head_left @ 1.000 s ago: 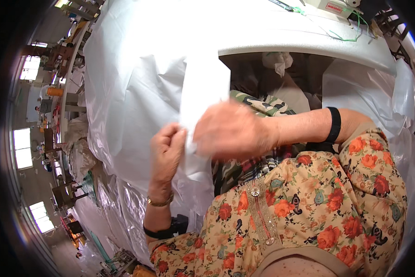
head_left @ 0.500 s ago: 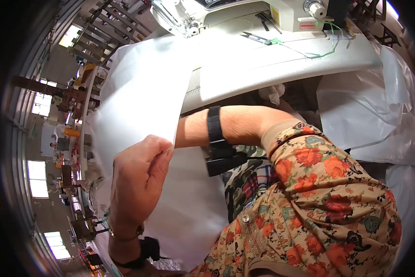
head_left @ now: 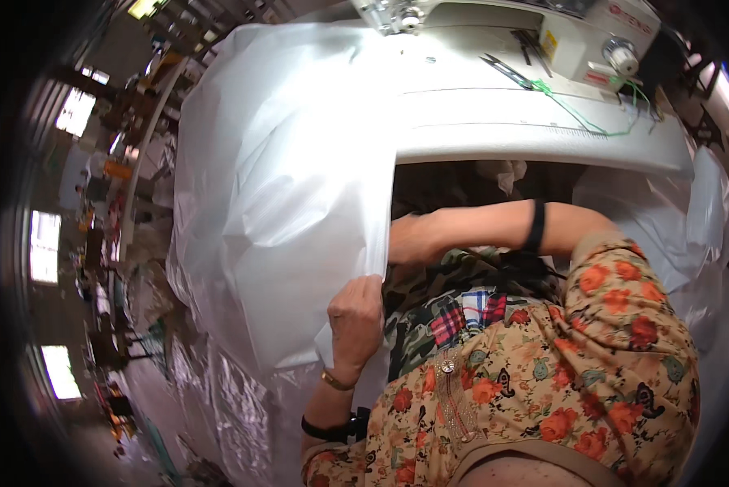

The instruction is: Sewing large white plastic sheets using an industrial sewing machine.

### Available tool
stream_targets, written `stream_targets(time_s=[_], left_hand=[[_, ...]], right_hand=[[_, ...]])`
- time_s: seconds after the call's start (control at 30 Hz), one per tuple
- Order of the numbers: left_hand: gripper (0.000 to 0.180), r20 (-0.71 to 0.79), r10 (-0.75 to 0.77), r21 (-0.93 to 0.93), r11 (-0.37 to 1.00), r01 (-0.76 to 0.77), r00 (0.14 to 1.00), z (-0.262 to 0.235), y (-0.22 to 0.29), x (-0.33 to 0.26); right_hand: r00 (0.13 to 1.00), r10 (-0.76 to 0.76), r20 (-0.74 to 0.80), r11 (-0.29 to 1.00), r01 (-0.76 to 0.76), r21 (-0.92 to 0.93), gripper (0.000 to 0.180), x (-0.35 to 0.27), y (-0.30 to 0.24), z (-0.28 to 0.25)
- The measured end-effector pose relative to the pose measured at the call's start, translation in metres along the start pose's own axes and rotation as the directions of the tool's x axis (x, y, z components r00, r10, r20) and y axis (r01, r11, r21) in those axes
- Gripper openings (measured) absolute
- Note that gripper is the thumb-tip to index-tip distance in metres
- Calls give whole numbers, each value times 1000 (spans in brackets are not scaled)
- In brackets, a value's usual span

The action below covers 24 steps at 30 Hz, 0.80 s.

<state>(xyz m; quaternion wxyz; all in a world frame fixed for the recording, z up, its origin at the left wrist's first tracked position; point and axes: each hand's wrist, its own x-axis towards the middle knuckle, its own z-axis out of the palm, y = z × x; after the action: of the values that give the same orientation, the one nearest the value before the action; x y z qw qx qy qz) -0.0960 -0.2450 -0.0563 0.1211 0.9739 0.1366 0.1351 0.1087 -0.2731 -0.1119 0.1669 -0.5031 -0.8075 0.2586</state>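
A large, shiny white sheet point(head_left: 283, 252), thin and plastic-looking, hangs over the left part of the sewing table point(head_left: 470, 134) and down toward my lap. My left hand point(head_left: 355, 321) is closed on its right edge, fingers pinched around the folded border. My right hand point(head_left: 411, 241) reaches in from the right, just above the left one. Its fingers go behind the sheet's edge, so their grip is hidden. The sheet's top reaches up next to the needle area of a white sewing machine point(head_left: 409, 18).
Thread snips point(head_left: 506, 71) with green thread point(head_left: 575, 114) lie on the table right of the needle. A dark slim tool point(head_left: 531, 49) lies behind them. More white sheeting point(head_left: 649, 211) hangs at the right. Crinkled sheeting point(head_left: 226, 406) spreads at the lower left.
My left hand has moved right, carrying the sheet's edge with it. My right hand, earlier hidden behind the sheet, now partly shows. The view has shifted too.
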Motion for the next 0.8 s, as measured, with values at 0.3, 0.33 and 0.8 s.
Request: stream_targets(time_s=[0.3, 0.33, 0.8], left_hand=[[8, -93, -509, -575, 729, 371, 856, 11, 6, -19], [10, -6, -566, -618, 650, 442, 824, 10, 4, -23], [34, -215, -433, -503, 817, 280, 876, 2, 20, -8]], right_hand=[[866, -326, -379, 910, 179, -373, 18, -34, 17, -95], [868, -335, -368, 908, 194, -371, 18, -34, 21, -92], [910, -265, -318, 919, 138, -370, 25, -24, -15, -51]])
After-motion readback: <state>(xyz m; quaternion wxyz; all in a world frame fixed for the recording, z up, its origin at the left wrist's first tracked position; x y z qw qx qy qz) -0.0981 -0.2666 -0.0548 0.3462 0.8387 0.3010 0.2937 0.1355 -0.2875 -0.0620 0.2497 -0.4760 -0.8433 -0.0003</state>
